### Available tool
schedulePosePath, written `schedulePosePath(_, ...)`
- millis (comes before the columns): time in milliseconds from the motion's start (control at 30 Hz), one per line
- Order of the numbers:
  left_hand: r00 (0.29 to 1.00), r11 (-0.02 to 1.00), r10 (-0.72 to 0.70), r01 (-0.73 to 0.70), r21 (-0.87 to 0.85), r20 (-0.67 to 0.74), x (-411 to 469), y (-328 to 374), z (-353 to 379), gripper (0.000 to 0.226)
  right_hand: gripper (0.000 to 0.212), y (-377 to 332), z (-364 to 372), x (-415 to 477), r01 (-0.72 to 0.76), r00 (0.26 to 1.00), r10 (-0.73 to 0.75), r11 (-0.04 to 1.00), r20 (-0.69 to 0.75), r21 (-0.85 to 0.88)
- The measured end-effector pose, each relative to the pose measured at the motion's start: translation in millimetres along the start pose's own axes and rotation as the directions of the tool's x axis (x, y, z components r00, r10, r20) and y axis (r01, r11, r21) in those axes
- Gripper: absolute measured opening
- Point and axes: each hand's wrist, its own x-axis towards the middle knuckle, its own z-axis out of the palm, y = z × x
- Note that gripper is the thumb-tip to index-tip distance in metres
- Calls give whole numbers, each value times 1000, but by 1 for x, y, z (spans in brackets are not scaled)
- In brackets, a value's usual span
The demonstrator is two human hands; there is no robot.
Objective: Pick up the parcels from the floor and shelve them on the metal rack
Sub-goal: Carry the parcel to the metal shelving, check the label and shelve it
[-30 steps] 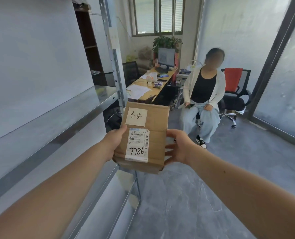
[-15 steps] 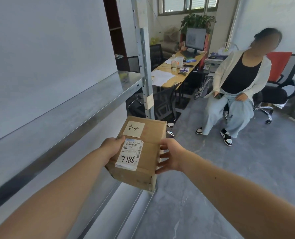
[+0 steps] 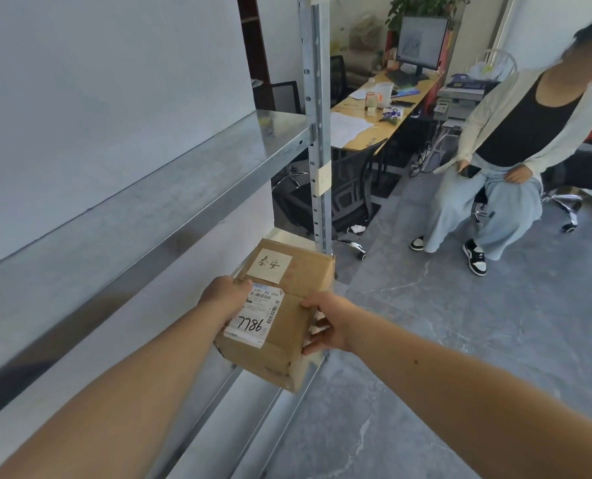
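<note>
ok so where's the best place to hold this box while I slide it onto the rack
Probably the two opposite side faces, as now: left hand on the box's left face, right hand on the right face near the closer end. The box is longer than wide, so the narrow span suits a two-sided clamp, and its far end stays free to enter the rack first.

The brown cardboard parcel [image 3: 280, 316] bears a white shipping label [image 3: 256, 314] handwritten "7786"; at its 12 o'clock, a cream note [image 3: 269, 265] reads "泰安".
</note>
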Motion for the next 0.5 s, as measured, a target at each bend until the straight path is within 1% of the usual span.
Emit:
schedulePosePath(100, 1000, 1000, 6, -6, 21, -24, 4, -5, 3, 28, 48, 6, 9, 5, -29, 999, 29, 999, -18, 33)
schedulePosePath(167, 999, 999, 14, -13, 51, -30, 6, -6, 3, 29, 45, 10, 16, 8, -47, 998, 49, 998, -36, 39)
schedulePosePath(300, 999, 986, 32, -27, 164, -25, 10, -10, 0, 40, 40, 14, 30, 16, -45, 999, 46, 999, -13, 27)
schedulePosePath(400, 999, 965, -10, 20, 262, -38, 20, -18, -4, 51, 25, 16, 41, 19, -45, 999, 44, 999, 29, 23)
schedulePosePath(500, 997, 957, -41, 57, 284, -61, 30, -25, -2, 67, 26, 16, 49, 22, -50, 998, 49, 998, 40, 39)
